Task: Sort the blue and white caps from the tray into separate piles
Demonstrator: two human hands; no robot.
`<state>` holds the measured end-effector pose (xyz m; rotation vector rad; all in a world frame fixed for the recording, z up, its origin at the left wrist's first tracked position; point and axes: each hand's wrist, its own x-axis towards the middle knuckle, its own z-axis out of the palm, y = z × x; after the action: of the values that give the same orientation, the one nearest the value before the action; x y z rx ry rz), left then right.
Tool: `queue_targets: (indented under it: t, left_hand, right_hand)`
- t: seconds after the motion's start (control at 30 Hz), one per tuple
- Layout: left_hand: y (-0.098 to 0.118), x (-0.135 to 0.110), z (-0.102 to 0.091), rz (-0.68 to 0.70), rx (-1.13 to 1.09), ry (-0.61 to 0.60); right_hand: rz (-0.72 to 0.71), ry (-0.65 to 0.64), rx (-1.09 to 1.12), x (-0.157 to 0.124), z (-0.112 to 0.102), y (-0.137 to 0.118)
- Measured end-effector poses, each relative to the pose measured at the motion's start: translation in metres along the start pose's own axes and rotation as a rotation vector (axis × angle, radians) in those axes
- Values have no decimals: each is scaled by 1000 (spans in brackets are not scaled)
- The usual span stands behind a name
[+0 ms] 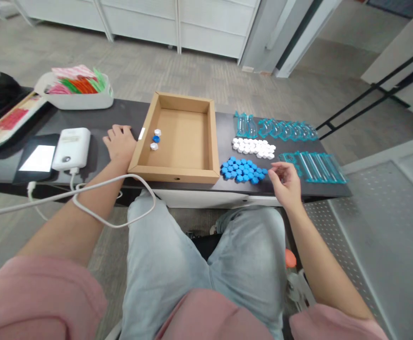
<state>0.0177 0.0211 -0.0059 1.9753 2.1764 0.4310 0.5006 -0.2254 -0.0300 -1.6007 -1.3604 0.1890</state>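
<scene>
My left hand (119, 143) lies on the dark table with its fingers spread, its wrist against the left side of a shallow cardboard box (212, 141). In the box, two white pieces (154, 147) and one blue piece (156, 139) form a short column near the left wall. My right hand (287, 183) is at the right end of a cluster of blue hexagonal pieces (241, 170). Its fingers are loosely curled, thumb and forefinger apart, with the tips beside the outermost blue piece. White hexagonal pieces (252, 147) lie in a group behind the blue ones.
Teal-edged clear plastic parts (287, 130) stand in a row at the back right, with clear tubes (321, 167) nearer. At left are a white power bank (72, 148) with a cable (100, 219), a phone (36, 158), a white basket (82, 100) and a black tray (15, 127).
</scene>
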Motion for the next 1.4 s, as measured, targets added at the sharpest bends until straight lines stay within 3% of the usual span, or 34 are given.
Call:
queue_targets:
  t: [0.07,0.13,0.2,0.3,0.43,0.53,0.67,0.8,0.9,1.03,1.23,1.33,1.4]
  left_hand:
    - [0,0,3,13,6,11]
    - [-1,0,6,8,20,42]
    - [-1,1,9,2,30,78]
    - [-2,2,13,18,30,98]
    - [-3,3,15,30,35,92]
    - [-4,3,15,29,37,95]
    - [-3,1,14,35,14,96]
    - [-3,-1,10,23,-12,90]
    - [-5,-1,8,33,-25,48]
    - [-9,4,8,35,-44,19]
    - [-8,8,10,-13,-33,23]
    - [-5,7,8,-32,-19,26]
    - [-4,6,6,-32,-13,26]
  right_hand:
    - [-128,-101,8,15,18,-35]
    - [-283,-253,24,38,49,-76]
    - [-411,-446,11,64,93,-114]
    - [-463,-709,-37,102,176,-159]
    - [-502,-860,-189,123,269,-193]
    - [-508,-873,-336,119,299,-207]
    - [-472,-874,-452,111,306,-210]
    - [-431,-884,-346,111,291,-208]
    - [-383,-847,-184,114,256,-201]
    - [-278,-768,-56,119,169,-166]
    - [37,-446,-100,136,16,-58]
    - [201,-266,-155,151,-30,-7]
    - [260,-185,-205,159,-43,17]
